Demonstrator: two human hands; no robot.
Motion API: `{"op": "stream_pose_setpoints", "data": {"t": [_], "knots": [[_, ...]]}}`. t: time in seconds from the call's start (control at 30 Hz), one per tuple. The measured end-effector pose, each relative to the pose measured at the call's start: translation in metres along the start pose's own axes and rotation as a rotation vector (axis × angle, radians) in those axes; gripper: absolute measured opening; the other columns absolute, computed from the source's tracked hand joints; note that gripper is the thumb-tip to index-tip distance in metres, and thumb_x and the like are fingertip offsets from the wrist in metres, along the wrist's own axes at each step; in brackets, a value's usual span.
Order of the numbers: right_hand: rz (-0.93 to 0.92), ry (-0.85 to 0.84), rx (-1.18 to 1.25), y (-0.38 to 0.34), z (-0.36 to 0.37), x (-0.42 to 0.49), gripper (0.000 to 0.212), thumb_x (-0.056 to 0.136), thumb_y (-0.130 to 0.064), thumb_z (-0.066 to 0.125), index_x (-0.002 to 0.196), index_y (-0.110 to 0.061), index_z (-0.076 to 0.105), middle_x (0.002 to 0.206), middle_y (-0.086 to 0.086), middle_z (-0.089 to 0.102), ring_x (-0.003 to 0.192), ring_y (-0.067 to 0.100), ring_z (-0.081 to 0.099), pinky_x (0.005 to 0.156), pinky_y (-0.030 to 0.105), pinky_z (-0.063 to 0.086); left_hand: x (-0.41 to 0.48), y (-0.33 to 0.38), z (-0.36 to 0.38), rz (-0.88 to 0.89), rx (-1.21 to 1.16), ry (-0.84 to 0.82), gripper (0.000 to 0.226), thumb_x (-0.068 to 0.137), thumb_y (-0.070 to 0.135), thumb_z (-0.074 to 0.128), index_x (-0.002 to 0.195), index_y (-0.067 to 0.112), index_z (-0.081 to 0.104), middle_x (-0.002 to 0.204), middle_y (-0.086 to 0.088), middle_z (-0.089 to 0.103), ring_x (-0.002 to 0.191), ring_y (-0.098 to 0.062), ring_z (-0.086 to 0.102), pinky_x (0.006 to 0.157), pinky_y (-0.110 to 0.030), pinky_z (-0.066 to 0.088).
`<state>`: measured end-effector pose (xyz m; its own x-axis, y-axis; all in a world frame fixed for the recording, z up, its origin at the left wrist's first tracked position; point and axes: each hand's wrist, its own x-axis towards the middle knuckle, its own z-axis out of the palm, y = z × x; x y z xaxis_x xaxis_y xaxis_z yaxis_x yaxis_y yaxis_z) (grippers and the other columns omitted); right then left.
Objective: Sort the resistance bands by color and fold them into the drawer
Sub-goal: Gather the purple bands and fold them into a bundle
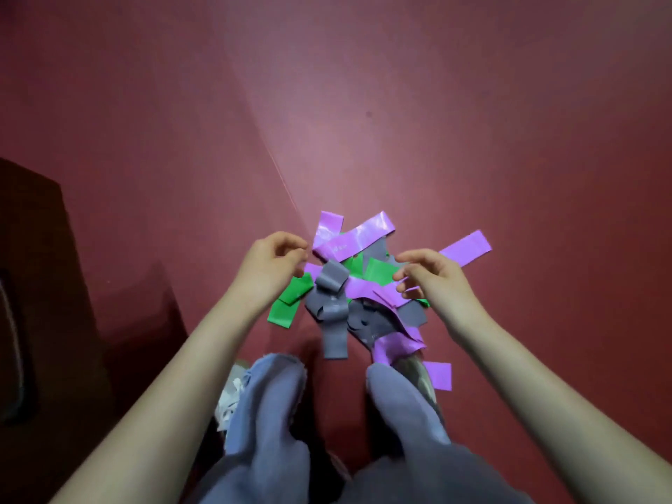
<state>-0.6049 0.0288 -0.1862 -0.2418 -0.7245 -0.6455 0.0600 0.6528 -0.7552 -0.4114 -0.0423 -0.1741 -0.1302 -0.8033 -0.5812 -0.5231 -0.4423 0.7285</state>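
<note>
We see purple bands (358, 237), green bands (291, 301) and grey bands (331, 303) mid-frame on a dark red floor (472, 121); blue-grey trousers (269, 412) below.

Single head view, looking steeply down, close over floor (472, 121).

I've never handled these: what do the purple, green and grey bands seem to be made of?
Likely thin latex or rubber sheet. The purple bands look glossy, with bright streaks of reflected light. The green bands show a softer sheen. The grey bands look duller and curl limply into loops, which suggests a flexible material.
</note>
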Motion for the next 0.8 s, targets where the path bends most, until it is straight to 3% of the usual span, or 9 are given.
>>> {"op": "stream_pose_setpoints", "data": {"t": [0.2, 0.27, 0.33, 0.4, 0.47, 0.57, 0.63, 0.7, 0.8], "knots": [[0.132, 0.037, -0.021, 0.067, 0.029, 0.06, 0.026, 0.085, 0.012, 0.034, 0.094, -0.005, 0.051, 0.063, 0.008, 0.052, 0.032, -0.001, 0.047, 0.039, 0.009, 0.04, 0.062, -0.069, 0.024, -0.205, 0.028, -0.06, 0.025, 0.087, 0.0, 0.046, 0.072, 0.019, 0.051, 0.07, -0.001, 0.052, 0.035, 0.007, 0.048, 0.038, -0.008, 0.033], [0.2, 0.03, -0.075, 0.087, 0.037, 0.084, 0.024, 0.085, 0.011, 0.036, 0.094, -0.007, 0.051, 0.063, 0.008, 0.051, 0.03, -0.001, 0.046, 0.038, 0.01, 0.038, 0.081, -0.094, 0.04, -0.264, 0.029, -0.083, 0.014, 0.088, 0.002, 0.048, 0.091, 0.011, 0.058, 0.075, -0.004, 0.052, 0.048, 0.003, 0.052, 0.043, -0.01, 0.036], [0.264, 0.042, -0.182, 0.107, 0.037, 0.103, 0.02, 0.085, 0.006, 0.044, 0.093, -0.011, 0.051, 0.065, 0.009, 0.051, 0.034, 0.0, 0.047, 0.042, 0.013, 0.039, 0.094, -0.111, 0.057, -0.292, 0.043, -0.119, 0.03, 0.087, 0.005, 0.05, 0.117, 0.001, 0.052, 0.087, -0.008, 0.055, 0.072, -0.012, 0.052, 0.054, -0.015, 0.039], [0.254, 0.118, -0.375, 0.126, 0.028, 0.112, 0.021, 0.082, -0.002, 0.057, 0.1, -0.011, 0.054, 0.082, 0.013, 0.054, 0.059, 0.011, 0.054, 0.062, 0.023, 0.044, 0.102, -0.12, 0.072, -0.297, 0.032, -0.146, 0.044, 0.086, 0.005, 0.052, 0.128, -0.001, 0.042, 0.113, -0.016, 0.056, 0.095, -0.02, 0.053, 0.075, -0.025, 0.043], [0.246, 0.116, -0.636, 0.143, 0.018, 0.112, 0.047, 0.074, -0.014, 0.071, 0.116, -0.008, 0.051, 0.108, 0.018, 0.051, 0.093, 0.023, 0.051, 0.086, 0.032, 0.04, 0.108, -0.129, 0.088, -0.302, 0.016, -0.189, 0.049, 0.083, 0.003, 0.056, 0.129, -0.001, 0.038, 0.126, -0.018, 0.052, 0.11, -0.026, 0.054, 0.091, -0.03, 0.042], [0.276, -0.049, -0.841, 0.167, 0.009, 0.101, 0.076, 0.069, -0.016, 0.075, 0.133, -0.011, 0.035, 0.129, 0.021, 0.04, 0.121, 0.033, 0.041, 0.099, 0.037, 0.034, 0.111, -0.143, 0.107, -0.309, -0.023, -0.247, 0.044, 0.079, -0.003, 0.058, 0.12, -0.002, 0.043, 0.102, -0.024, 0.063, 0.081, -0.013, 0.062, 0.072, -0.024, 0.046], [0.217, 0.028, -0.839, 0.18, 0.007, 0.093, 0.067, 0.073, -0.009, 0.069, 0.132, -0.009, 0.037, 0.128, 0.022, 0.048, 0.117, 0.035, 0.047, 0.092, 0.038, 0.038, 0.109, -0.149, 0.11, -0.313, -0.009, -0.229, 0.036, 0.076, -0.001, 0.06, 0.11, 0.002, 0.048, 0.09, -0.027, 0.064, 0.071, -0.017, 0.062, 0.061, -0.024, 0.041], [0.124, 0.229, -0.757, 0.186, 0.006, 0.091, 0.048, 0.075, -0.003, 0.063, 0.121, -0.007, 0.049, 0.11, 0.022, 0.061, 0.097, 0.034, 0.057, 0.078, 0.035, 0.04, 0.107, -0.157, 0.113, -0.287, 0.013, -0.2, 0.039, 0.068, 0.007, 0.062, 0.104, 0.012, 0.045, 0.091, -0.023, 0.063, 0.087, -0.035, 0.064, 0.071, -0.033, 0.045], [-0.009, 0.365, -0.51, 0.168, 0.005, 0.101, 0.037, 0.075, 0.003, 0.056, 0.111, -0.005, 0.053, 0.072, 0.005, 0.056, 0.063, 0.01, 0.052, 0.058, 0.022, 0.036, 0.1, -0.159, 0.112, -0.185, 0.087, -0.089, 0.062, 0.068, 0.009, 0.063, 0.125, 0.011, 0.039, 0.12, -0.017, 0.05, 0.111, -0.037, 0.052, 0.096, -0.042, 0.043]]}}
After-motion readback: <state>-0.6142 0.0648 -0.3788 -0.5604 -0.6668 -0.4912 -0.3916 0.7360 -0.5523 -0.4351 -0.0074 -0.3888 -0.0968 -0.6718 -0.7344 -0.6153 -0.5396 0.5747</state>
